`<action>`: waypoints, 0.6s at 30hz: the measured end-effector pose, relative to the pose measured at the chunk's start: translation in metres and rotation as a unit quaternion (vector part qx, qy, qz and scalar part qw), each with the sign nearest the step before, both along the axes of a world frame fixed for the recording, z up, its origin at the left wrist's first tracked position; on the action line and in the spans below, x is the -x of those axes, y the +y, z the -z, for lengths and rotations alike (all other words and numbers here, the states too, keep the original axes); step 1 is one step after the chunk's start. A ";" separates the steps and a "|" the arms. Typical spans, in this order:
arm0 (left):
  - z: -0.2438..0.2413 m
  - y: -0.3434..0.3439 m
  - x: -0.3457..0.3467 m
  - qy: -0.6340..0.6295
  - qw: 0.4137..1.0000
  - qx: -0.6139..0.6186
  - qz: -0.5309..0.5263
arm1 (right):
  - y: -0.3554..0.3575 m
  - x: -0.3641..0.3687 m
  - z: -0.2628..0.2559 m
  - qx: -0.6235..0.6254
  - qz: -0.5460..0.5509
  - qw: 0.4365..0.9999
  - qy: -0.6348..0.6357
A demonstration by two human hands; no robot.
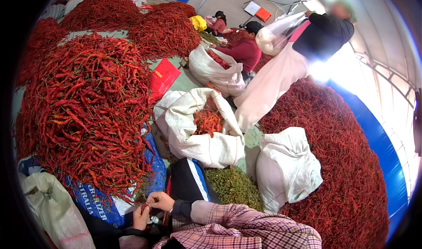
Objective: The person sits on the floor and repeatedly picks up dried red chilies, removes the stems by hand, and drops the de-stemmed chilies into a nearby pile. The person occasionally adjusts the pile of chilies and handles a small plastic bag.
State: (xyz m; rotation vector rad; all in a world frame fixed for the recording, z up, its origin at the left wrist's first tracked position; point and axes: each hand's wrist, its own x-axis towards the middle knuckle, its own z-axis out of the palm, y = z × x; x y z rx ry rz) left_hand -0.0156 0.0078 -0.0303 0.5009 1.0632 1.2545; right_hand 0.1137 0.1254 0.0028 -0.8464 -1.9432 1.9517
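Low in the head view, my left hand [141, 218] has its fingers closed on a small dark red chili pepper [143, 208], mostly covered by the fingers. My right hand [161, 201] is right beside it, thumb and fingertips pinched together at the pepper. A large heap of red chili peppers [89, 114] rises just beyond my hands, resting partly on blue printed plastic sheeting [153, 163]. To the right of my knee [189, 179] lies a pile of green stems [234, 186]. An open white woven sack [211, 150] with red chilies inside stands ahead.
A white sack [286, 170] with a folded top stands at right, before another chili heap [343, 170]. A pale sack [59, 209] lies at left. One person [323, 34] stands holding plastic bags; others sit among farther heaps. A red bag [165, 77] lies ahead.
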 end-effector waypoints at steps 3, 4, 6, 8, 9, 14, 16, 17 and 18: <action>0.015 0.007 -0.004 0.173 0.980 -0.095 -0.026 | 0.000 -0.002 0.001 0.122 0.041 0.991 0.038; 0.001 0.008 -0.004 0.126 0.990 -0.060 0.005 | 0.001 -0.008 -0.002 0.115 0.043 0.991 0.054; -0.015 0.015 -0.015 0.075 0.997 -0.030 0.015 | 0.002 -0.022 0.004 0.200 0.080 0.976 0.022; -0.009 0.014 -0.004 0.142 0.986 -0.085 0.008 | -0.004 -0.022 0.020 0.477 0.150 0.865 0.027; -0.016 0.012 0.006 0.027 0.998 0.006 0.058 | -0.004 -0.011 0.005 0.538 0.192 0.820 0.016; -0.032 0.008 0.000 -0.036 0.996 0.024 0.079 | 0.036 -0.011 -0.045 0.504 0.053 0.860 0.062; -0.029 0.014 0.010 -0.209 0.978 -0.014 -0.008 | 0.075 -0.022 -0.044 0.239 -0.099 0.956 -0.138; -0.027 0.020 0.015 -0.292 0.955 -0.034 -0.051 | 0.101 -0.036 -0.017 0.016 -0.152 0.975 -0.160; -0.011 0.022 0.022 -0.291 0.954 -0.049 -0.052 | 0.128 -0.036 -0.002 -0.230 -0.141 0.945 -0.188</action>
